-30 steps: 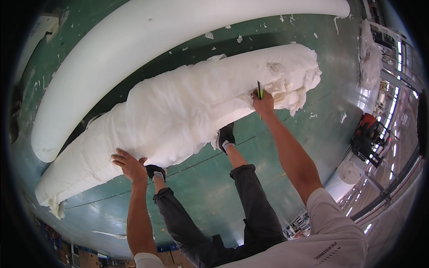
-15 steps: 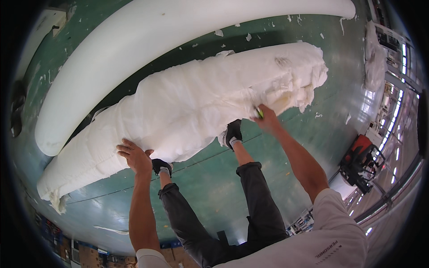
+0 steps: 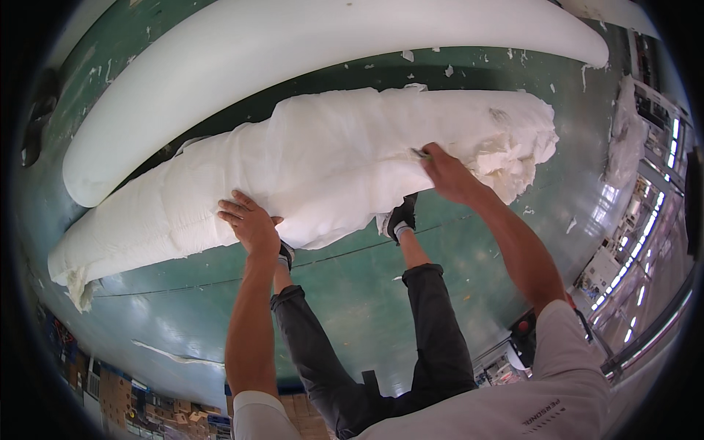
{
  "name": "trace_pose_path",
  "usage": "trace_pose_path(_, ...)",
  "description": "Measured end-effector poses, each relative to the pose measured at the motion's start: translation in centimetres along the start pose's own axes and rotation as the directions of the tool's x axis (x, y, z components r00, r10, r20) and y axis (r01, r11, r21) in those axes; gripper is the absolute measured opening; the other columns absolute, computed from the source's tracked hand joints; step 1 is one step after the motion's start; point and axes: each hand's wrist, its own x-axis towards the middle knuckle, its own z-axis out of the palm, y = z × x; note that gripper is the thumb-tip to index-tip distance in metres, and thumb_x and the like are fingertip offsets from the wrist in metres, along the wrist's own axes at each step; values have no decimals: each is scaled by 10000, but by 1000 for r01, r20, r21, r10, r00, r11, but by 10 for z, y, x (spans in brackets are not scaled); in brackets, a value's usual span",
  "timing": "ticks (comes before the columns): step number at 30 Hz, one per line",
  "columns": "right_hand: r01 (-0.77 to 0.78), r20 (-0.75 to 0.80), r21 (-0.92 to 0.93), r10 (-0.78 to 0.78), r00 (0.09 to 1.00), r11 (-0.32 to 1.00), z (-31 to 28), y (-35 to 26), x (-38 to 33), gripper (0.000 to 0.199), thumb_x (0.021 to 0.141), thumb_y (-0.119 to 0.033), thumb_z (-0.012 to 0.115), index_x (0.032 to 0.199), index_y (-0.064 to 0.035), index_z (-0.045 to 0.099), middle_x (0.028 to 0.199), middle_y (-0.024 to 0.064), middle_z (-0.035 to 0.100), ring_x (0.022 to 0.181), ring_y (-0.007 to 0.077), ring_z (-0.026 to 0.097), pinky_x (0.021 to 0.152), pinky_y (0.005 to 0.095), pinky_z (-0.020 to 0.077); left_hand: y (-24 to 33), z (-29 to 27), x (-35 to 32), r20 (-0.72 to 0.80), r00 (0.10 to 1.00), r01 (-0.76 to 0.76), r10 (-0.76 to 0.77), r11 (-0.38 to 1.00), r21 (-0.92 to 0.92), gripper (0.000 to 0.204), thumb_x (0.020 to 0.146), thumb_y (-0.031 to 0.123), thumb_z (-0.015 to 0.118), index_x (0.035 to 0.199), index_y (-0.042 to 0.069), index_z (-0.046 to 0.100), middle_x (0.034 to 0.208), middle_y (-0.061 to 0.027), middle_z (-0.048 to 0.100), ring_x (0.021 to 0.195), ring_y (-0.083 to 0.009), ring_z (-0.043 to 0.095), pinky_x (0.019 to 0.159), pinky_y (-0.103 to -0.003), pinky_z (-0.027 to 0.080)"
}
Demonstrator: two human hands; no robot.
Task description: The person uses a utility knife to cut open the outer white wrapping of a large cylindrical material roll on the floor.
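A long roll of white, soft wrapped material [image 3: 323, 147] lies across the floor in front of my feet, its right end ragged and torn. My left hand [image 3: 251, 221] rests open on the roll's near side, left of the middle, fingers spread. Closer to the right end, my right hand [image 3: 449, 174] is closed around a utility knife [image 3: 420, 153]. Only the knife's tip shows past my fingers, at the roll's surface. Whether the blade is in the material I cannot tell.
Beyond it lies a larger smooth white roll [image 3: 220, 73]. White scraps [image 3: 449, 71] dot the green floor [image 3: 352, 293]. Crumpled plastic film [image 3: 625, 136] lies at the right, and cardboard boxes [image 3: 117, 392] stand at the lower left. My shoe [image 3: 402, 216] is close against the wrapped roll.
My right hand has shifted with the knife from the roll's near edge up onto its surface. The view has turned slightly; my left hand stays flat on the roll.
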Motion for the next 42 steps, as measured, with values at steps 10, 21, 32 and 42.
trace_pose_path(10,477,201,-738,-519,831,478,59,-27,56,177,808,-129,633,947,-50,557,793,86,611,699,248,685,582,359,554,-4,9,0,-60,998,-5,6,1000,15,1311,665,431,886,1544,-73,54,1539,-437,104,1412,-606,214,1063,-470,468)
trace_pose_path(21,343,281,-751,-198,939,565,-51,133,46,238,872,-142,577,1100,-74,569,993,146,654,833,336,694,715,453,565,-7,18,3,-119,993,30,-8,983,179,1291,654,450,882,1547,-47,91,1527,-408,191,1381,-543,333,910,-398,585)
trace_pose_path(32,-328,-229,497,486,843,803,-20,137,7,396,823,-328,791,985,-18,605,769,136,653,619,310,603,642,425,547,4,-3,0,-34,999,22,-18,989,149,1315,631,457,891,1526,-93,101,1505,-444,185,1368,-579,330,990,-414,546)
trace_pose_path(42,-374,-440,411,540,717,831,75,88,22,343,791,-281,757,980,-19,642,897,259,681,906,447,653,796,493,509,9,5,5,-38,999,38,-34,991,132,1319,628,422,908,1533,-84,92,1528,-432,142,1398,-577,280,1035,-415,514)
